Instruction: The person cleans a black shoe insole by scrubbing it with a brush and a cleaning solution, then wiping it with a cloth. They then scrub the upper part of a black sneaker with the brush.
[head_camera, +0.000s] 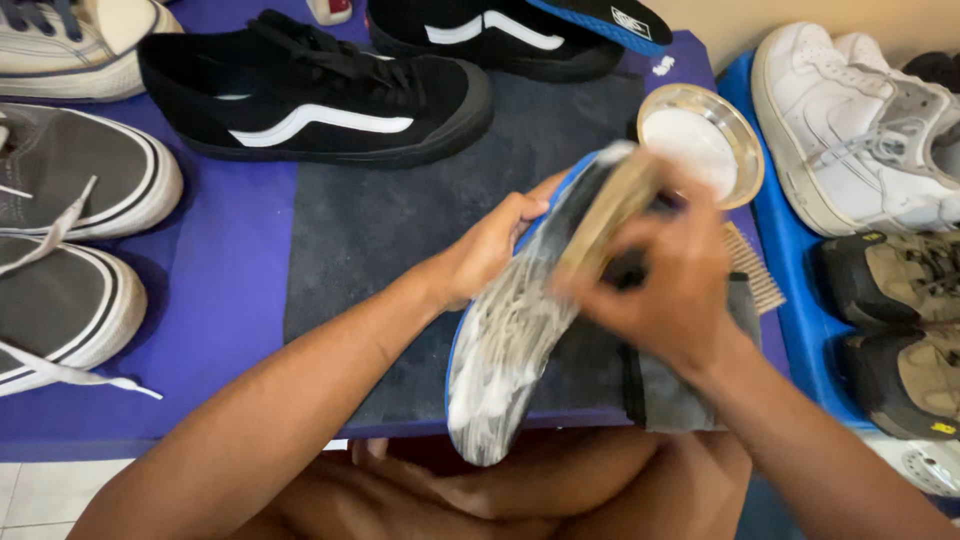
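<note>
Nearest, the person's bare knees fill the bottom edge. Just above them the insole (505, 345), blue-edged and covered in grey-white foam, is held tilted over the near edge of the dark grey cloth (400, 230). Left hand (490, 245) grips the insole's left rim near its far end, fingers curled around the edge. Right hand (670, 280), motion-blurred, has its fingers closed around a wooden brush (610, 210) pressed on the insole's far half; bristles not clear because of the blur. Just right of that hand, a second brush (755, 265) with tan bristles lies on a folded grey rag (680, 400). Far right of the hands, a clear bowl (745, 135) holding white foamy liquid sits near the cloth's far right corner. The cloth lies on a purple mat (235, 300). Left: two grey sneakers (70, 250) with loose white laces. Far: two black sneakers (320, 95) with white side stripes, another blue insole resting on the farther one. Right side: white sneakers (860, 130), with tan-and-black hiking shoes (900, 320) nearer, on a blue surface.
</note>
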